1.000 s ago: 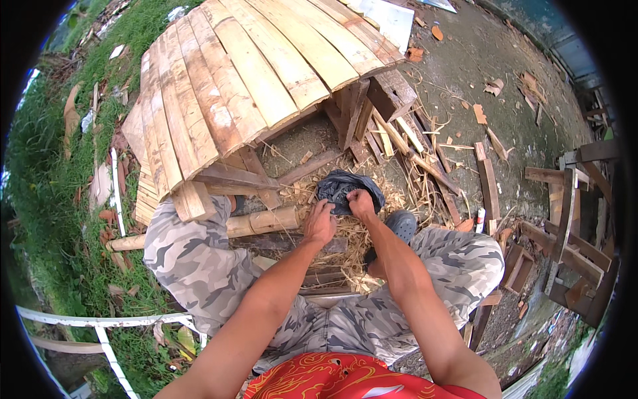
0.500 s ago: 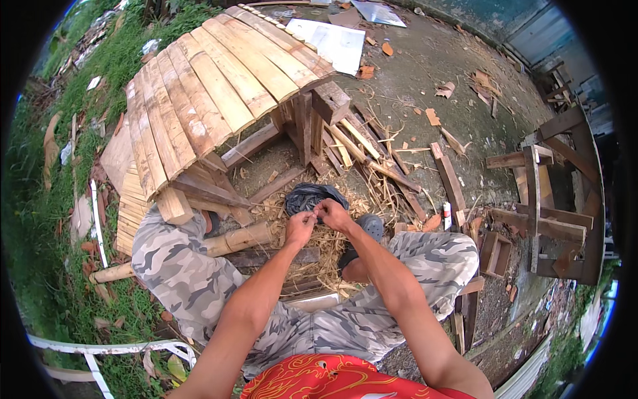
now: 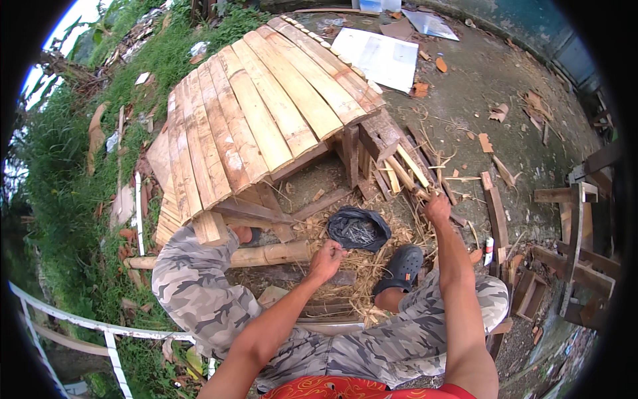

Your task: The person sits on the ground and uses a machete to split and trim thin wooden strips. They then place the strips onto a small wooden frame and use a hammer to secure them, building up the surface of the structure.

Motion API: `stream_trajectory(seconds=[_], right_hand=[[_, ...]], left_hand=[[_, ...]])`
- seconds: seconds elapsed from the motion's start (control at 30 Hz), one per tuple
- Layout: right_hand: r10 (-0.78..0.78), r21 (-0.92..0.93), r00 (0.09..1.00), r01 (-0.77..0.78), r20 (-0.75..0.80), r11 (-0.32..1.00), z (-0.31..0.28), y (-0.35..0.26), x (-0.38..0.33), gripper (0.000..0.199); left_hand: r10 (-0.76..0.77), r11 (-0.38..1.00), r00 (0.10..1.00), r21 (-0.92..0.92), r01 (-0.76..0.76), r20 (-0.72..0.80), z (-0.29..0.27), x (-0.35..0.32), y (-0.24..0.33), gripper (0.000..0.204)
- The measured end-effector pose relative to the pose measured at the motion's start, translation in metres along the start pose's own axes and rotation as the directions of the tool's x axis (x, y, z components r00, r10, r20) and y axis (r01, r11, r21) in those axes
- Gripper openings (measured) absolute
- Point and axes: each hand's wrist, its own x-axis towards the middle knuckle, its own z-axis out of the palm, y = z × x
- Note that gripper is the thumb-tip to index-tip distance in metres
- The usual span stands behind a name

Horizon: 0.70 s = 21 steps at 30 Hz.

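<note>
My left hand is closed in a pinch beside an open black plastic bag. Whatever it pinches is too small to make out. Thin grey nails lie heaped inside the bag. My right hand is over a pile of wooden sticks, its fingers curled round something that the hand itself mostly hides. Ahead and to the left stands a low wooden frame topped with a sloping surface of pale slats.
A bamboo pole lies before my left leg. Wood shavings cover the ground near my grey clog. Wooden frames stand at the right, near a small wooden box. A white sheet lies at the back.
My hands have parted. The right has moved from above the bag to the stick pile on the right; the left has stayed by the bag, whose nails now show. The view has shifted.
</note>
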Motion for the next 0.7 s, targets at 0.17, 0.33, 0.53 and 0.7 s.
stream_trajectory(seconds=[0.17,0.33,0.53,0.7], right_hand=[[-0.017,-0.01,0.997,0.016,-0.07,1.0,0.014,0.013,0.007,0.03],[-0.111,-0.048,0.992,0.109,-0.055,0.993,0.002,0.006,0.001,0.034],[-0.039,0.037,0.995,0.035,0.095,0.999,-0.066,0.013,-0.013,0.042],[0.168,0.055,0.972,-0.179,0.163,0.982,-0.146,0.031,-0.009,0.045]], left_hand=[[0.374,0.901,0.926,0.257,-0.348,-0.056,-0.025,-0.039,0.067,0.017],[0.795,0.501,0.606,0.556,-0.663,0.006,-0.068,-0.095,0.157,0.011],[0.975,0.054,0.211,0.848,-0.528,0.069,-0.164,-0.13,0.219,0.014],[0.967,0.06,0.244,0.867,-0.495,0.072,-0.213,-0.124,0.239,0.014]])
